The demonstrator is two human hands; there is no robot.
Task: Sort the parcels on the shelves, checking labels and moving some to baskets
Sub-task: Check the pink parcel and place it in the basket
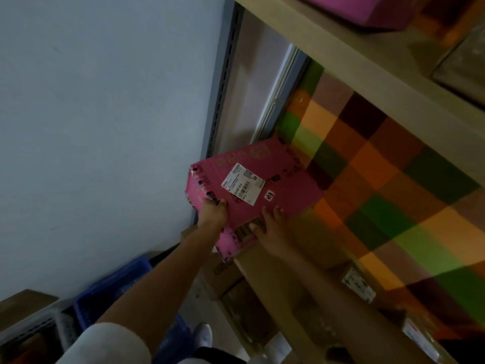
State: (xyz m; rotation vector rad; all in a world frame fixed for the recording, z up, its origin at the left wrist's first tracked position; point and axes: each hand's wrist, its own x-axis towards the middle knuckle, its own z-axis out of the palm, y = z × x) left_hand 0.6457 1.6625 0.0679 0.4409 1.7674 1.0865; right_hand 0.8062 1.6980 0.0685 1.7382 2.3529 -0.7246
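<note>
The pink parcel (288,185) sits at the left end of the shelf (275,306), its near corner hanging over the front edge, white label (242,183) face up. My left hand (212,211) grips its left corner; my right hand (270,227) lies spread on top. I judge I'm checking the label; next I either pull it out or push it home. Below left is a blue basket (112,292), contents too dark to tell

The pink parcel (252,195), a flat carton with its white barcode label (242,183) face up, partly overhangs the shelf (265,282) edge. The blue basket (110,292) stands at 7 o'clock.
</note>
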